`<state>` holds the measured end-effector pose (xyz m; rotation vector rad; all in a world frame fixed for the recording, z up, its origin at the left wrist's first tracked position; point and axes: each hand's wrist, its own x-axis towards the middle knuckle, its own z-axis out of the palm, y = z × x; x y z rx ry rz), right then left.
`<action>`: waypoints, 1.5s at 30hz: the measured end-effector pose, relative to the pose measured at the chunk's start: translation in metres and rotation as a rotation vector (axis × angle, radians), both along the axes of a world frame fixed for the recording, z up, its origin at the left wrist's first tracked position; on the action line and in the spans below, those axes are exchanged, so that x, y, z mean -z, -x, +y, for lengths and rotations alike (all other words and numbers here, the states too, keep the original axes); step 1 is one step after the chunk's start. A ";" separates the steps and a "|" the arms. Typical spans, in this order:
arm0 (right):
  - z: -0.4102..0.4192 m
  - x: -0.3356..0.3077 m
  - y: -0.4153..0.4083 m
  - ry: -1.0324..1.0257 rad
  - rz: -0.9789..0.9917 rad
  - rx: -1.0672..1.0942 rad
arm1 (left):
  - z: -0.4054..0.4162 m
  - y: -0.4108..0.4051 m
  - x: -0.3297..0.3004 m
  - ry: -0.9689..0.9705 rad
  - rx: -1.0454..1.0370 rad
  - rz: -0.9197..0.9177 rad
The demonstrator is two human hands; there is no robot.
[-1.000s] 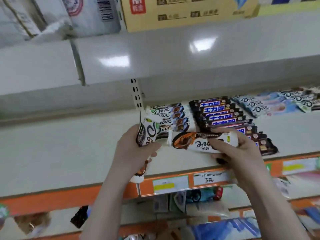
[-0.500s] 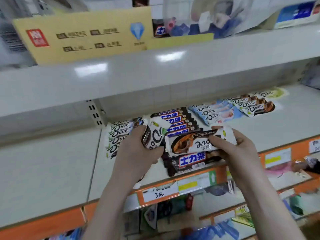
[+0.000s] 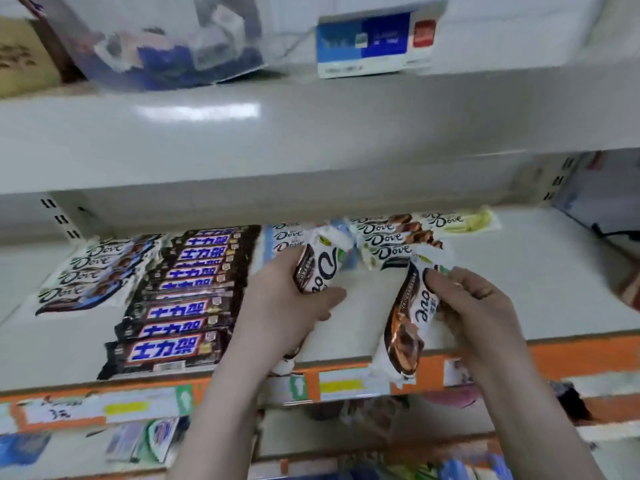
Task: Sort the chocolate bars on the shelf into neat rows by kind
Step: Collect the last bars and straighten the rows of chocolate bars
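My left hand (image 3: 280,306) grips a white and brown Dove bar (image 3: 320,268), held upright over the shelf (image 3: 519,282). A second Dove bar (image 3: 412,317) of the same look is in my right hand (image 3: 481,313), tilted, with its lower end past the shelf's front edge. On the shelf lie a row of dark Snickers bars (image 3: 187,292), a row of Dove bars with blue (image 3: 86,275) at the left, light blue Dove bars (image 3: 284,237) behind my left hand, brown Dove bars (image 3: 391,237) and one green Dove bar (image 3: 460,221) at the back.
An orange price rail (image 3: 571,355) with labels runs along the shelf's front edge. The shelf above (image 3: 311,133) overhangs close to the bars and carries a blue and white box (image 3: 374,43) and a clear bag. More goods lie on the lower shelf.
My view has swung to the right along the shelf. Both hands have moved right with their Dove bars, from in front of the Snickers row to in front of the back Dove rows; the right bar turned from level to nearly upright.
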<state>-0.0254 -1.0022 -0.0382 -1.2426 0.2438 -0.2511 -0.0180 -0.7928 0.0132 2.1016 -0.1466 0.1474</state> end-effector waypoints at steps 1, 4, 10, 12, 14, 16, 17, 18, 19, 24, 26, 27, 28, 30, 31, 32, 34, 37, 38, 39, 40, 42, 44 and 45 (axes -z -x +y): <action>-0.008 0.001 -0.002 0.016 0.019 0.010 | -0.009 -0.002 -0.002 0.004 0.002 0.005; -0.025 0.000 -0.008 0.114 0.022 -0.038 | -0.027 -0.008 -0.005 0.041 0.004 0.028; -0.039 -0.019 -0.021 0.357 -0.083 -0.244 | -0.050 -0.020 -0.010 0.150 0.018 0.042; -0.041 -0.025 -0.025 0.432 -0.111 -0.298 | -0.055 -0.023 -0.013 0.196 0.045 0.047; -0.040 -0.028 -0.028 0.497 -0.130 -0.347 | -0.059 -0.023 -0.013 0.216 0.075 0.056; -0.038 -0.030 -0.030 0.539 -0.161 -0.392 | -0.060 -0.023 -0.012 0.217 0.090 0.080; -0.036 -0.029 -0.031 0.547 -0.172 -0.412 | -0.060 -0.022 -0.012 0.229 0.095 0.096; -0.035 -0.028 -0.031 0.553 -0.177 -0.430 | -0.060 -0.022 -0.011 0.249 0.100 0.111; -0.034 -0.028 -0.030 0.564 -0.180 -0.446 | -0.060 -0.022 -0.010 0.265 0.101 0.120; -0.040 -0.027 -0.031 0.638 -0.157 -0.536 | -0.058 -0.023 -0.008 0.254 0.059 0.098; -0.050 -0.025 -0.030 0.674 -0.098 -0.616 | -0.055 -0.024 -0.007 0.262 0.055 0.105; -0.056 -0.024 -0.029 0.691 -0.070 -0.664 | -0.054 -0.025 -0.006 0.270 0.047 0.110; -0.061 -0.022 -0.026 0.702 -0.049 -0.703 | -0.052 -0.026 -0.005 0.279 0.035 0.115; -0.072 -0.018 -0.022 0.708 -0.026 -0.729 | -0.050 -0.027 -0.003 0.294 0.016 0.127; -0.075 -0.016 -0.020 0.690 -0.020 -0.721 | -0.049 -0.027 -0.001 0.299 0.013 0.135; -0.078 -0.014 -0.018 0.655 -0.019 -0.706 | -0.048 -0.028 0.001 0.303 0.012 0.143; -0.081 -0.010 -0.017 0.584 -0.033 -0.637 | -0.047 -0.027 0.004 0.307 0.005 0.161; -0.084 -0.004 -0.019 0.531 -0.063 -0.426 | -0.048 -0.026 0.008 0.292 -0.001 0.176; -0.085 -0.003 -0.020 0.510 -0.069 -0.375 | -0.048 -0.027 0.010 0.270 -0.003 0.181; -0.087 -0.003 -0.021 0.495 -0.076 -0.351 | -0.049 -0.028 0.012 0.240 -0.007 0.185; -0.088 -0.003 -0.021 0.489 -0.085 -0.345 | -0.050 -0.030 0.014 0.208 -0.013 0.189; -0.091 -0.003 -0.023 0.495 -0.092 -0.343 | -0.053 -0.033 0.017 0.152 -0.021 0.195; -0.093 -0.002 -0.028 0.512 -0.080 -0.299 | -0.057 -0.038 0.020 0.106 -0.031 0.187; -0.094 -0.002 -0.033 0.524 -0.075 -0.261 | -0.060 -0.042 0.022 0.077 -0.042 0.179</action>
